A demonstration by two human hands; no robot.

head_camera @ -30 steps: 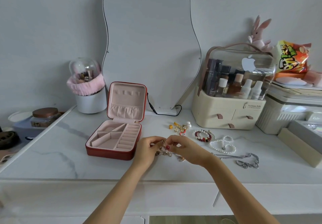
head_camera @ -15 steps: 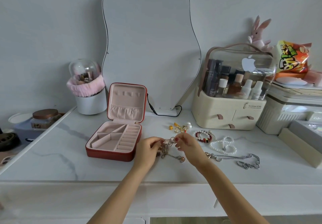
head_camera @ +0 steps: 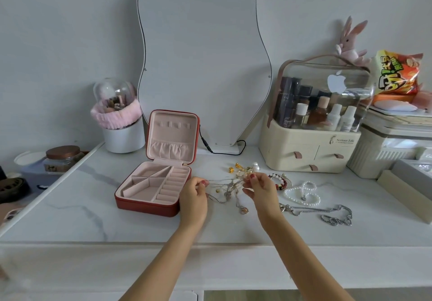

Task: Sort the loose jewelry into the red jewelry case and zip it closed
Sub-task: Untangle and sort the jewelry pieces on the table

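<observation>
The red jewelry case (head_camera: 149,206) lies open on the marble top, lid upright, its pink compartments bare. Just right of it my left hand (head_camera: 192,197) and my right hand (head_camera: 259,189) each pinch an end of a tangle of thin necklaces (head_camera: 230,192), stretched between them above the table, with pendants hanging down. Behind my right hand lie small gold earrings and a pearl (head_camera: 243,168). To the right rest a red bead bracelet (head_camera: 280,181), a pearl strand (head_camera: 301,192) and a silver chain (head_camera: 327,214).
A wavy mirror (head_camera: 203,59) leans on the wall behind the case, its black cable (head_camera: 219,152) trailing on the top. A cream cosmetics organiser (head_camera: 308,151) stands at the back right, a white pot with a pink band (head_camera: 121,127) at the back left. Boxes sit along the right edge.
My hands have moved apart, pulling the tangled necklaces out between them. The chains now hang stretched rather than bunched under my fingers.
</observation>
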